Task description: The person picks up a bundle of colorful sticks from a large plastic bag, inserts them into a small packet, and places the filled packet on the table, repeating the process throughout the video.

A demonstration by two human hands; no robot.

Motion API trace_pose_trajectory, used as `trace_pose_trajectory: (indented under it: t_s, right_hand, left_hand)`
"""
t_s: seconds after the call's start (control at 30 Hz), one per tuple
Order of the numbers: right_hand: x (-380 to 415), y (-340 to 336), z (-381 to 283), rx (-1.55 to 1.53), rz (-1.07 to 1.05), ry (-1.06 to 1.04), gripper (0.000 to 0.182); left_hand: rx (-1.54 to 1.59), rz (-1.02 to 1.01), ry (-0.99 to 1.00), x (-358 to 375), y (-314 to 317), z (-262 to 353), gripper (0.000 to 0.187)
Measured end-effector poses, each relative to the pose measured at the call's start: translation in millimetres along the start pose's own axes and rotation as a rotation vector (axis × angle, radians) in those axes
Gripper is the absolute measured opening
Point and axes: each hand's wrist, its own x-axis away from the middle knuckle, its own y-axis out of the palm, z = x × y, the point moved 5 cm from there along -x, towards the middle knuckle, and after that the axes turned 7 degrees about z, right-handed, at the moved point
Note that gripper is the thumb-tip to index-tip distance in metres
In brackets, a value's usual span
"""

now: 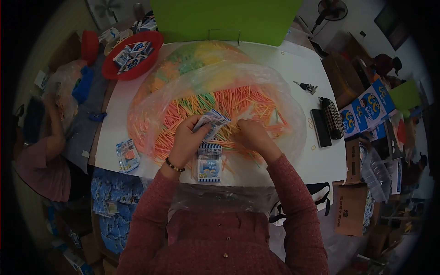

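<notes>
My left hand (184, 141) grips a small blue-and-white plastic packet (213, 122), tilted above the pile. Over a heap of thin pink, orange, yellow and green sticks (176, 128), my right hand (256, 137) has its fingers curled down; whatever lies in them is hidden. The sticks lie in a large clear plastic bag (286, 89) spread on the white table (332, 156). Just below the left hand, another packet (209, 165) lies flat near the table's front edge. A few more packets (127, 156) overlap at the left edge.
A red basin (156, 48) holding several packets stands at the back left. On the right lie keys (306, 87), a black phone (320, 128) and a checked pouch (331, 118). A green panel (224, 18) rises behind. Another person (48, 156) sits at far left.
</notes>
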Motion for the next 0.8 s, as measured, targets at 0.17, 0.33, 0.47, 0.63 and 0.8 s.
trace_pose_trajectory:
  t_s: [0.17,0.33,0.47,0.63,0.8]
  right_hand:
    - [6.7,-2.0,19.5,-0.386,0.128,-0.019,0.015]
    - [2.8,8.2,25.2,-1.121,0.399,0.057,0.01]
    - [11.2,8.9,13.0,-0.941,0.324,0.049,0.013]
    - [8.4,9.7,9.8,-0.835,0.315,0.044,0.006]
    - [-1.3,-13.9,39.4,-0.75,0.494,0.218,0.021]
  left_hand:
    - [0.275,0.013,-0.113,5.4,-17.3,-2.2,0.022]
    - [0.328,0.042,-0.066,6.3,-12.7,-4.5,0.024]
    - [0.364,-0.001,-0.109,10.2,-10.7,-9.3,0.024]
    - [0.412,0.005,-0.226,12.9,-11.1,-13.1,0.021]
    - [0.434,0.046,-0.269,11.7,-23.1,-18.5,0.026]
